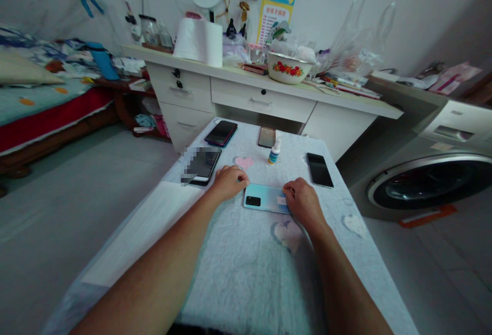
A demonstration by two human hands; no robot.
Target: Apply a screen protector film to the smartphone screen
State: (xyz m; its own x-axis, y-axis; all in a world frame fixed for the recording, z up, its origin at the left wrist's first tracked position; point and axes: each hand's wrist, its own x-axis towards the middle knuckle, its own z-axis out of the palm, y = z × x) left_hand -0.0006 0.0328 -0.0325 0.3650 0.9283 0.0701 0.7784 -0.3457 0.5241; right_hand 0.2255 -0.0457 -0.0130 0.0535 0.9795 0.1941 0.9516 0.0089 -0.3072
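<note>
A pale blue smartphone (pixel 269 201) lies back side up on the cloth-covered table, its black camera block at the left end. Curled at its upper left corner is my left hand (pixel 229 182), closed, with thumb and fingertips pinched together at the edge. My right hand (pixel 304 202) is closed over the phone's right end and hides that corner. A small white bottle (pixel 274 152) with a blue label stands upright beyond the phone. Left of my left hand lies a dark-screened phone (pixel 203 164), partly blurred out. To the right of my right hand is another black-screened phone (pixel 320 170).
Farther back on the table (pixel 238 273) lie a dark phone (pixel 222 133) and a small brownish phone or case (pixel 266 137). Behind stands a white desk (pixel 265 100) holding a paper roll (pixel 200 42) and an enamel bowl (pixel 289 68). A washing machine (pixel 434 145) is at right.
</note>
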